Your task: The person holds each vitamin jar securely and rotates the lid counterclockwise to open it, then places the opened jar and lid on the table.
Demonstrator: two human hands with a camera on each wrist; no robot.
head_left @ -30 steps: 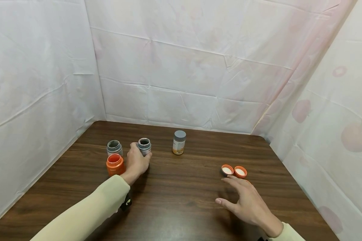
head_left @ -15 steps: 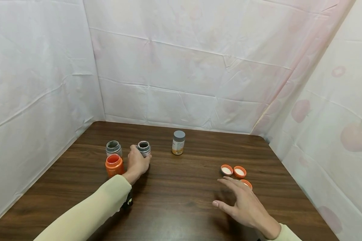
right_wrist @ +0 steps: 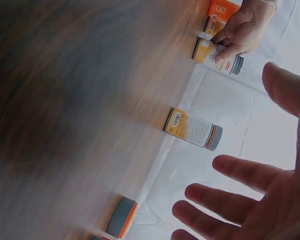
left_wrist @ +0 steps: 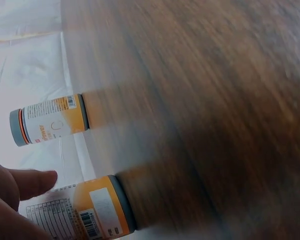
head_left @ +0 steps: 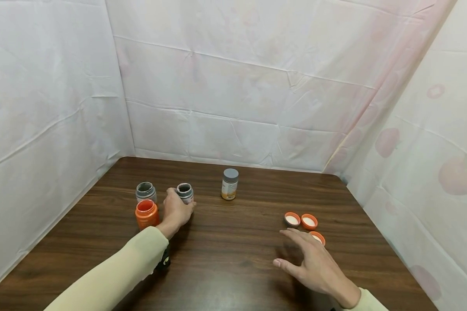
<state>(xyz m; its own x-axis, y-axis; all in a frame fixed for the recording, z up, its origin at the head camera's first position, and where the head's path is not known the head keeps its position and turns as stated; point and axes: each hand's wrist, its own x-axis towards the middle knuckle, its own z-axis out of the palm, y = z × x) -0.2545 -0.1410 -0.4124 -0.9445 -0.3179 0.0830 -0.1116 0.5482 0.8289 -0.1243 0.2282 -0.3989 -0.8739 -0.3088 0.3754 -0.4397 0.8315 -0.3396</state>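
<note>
My left hand [head_left: 176, 211] grips an open, lidless grey-necked jar [head_left: 186, 198] around its side. The jar stands upright, and its orange-and-white label [left_wrist: 97, 212] shows in the left wrist view. Just left of this hand are another open grey-necked jar [head_left: 146, 193] and an open orange jar [head_left: 147, 216]. My right hand [head_left: 315, 263] hovers above the table with fingers spread, holding nothing; in the right wrist view its fingers [right_wrist: 247, 172] are extended. Close beyond its fingertips lie several upturned lids, among them a grey one with an orange inside [head_left: 292, 220] and an orange-rimmed one [head_left: 309, 221].
A capped jar with a grey lid [head_left: 230, 185] stands alone near the middle back of the dark wooden table [head_left: 225, 250]. White printed sheets [head_left: 233, 86] hang behind the table and along both sides.
My left hand has lowered its jar slightly. My right hand has drawn back a little to the left, and a third orange lid shows more beside its fingers.
</note>
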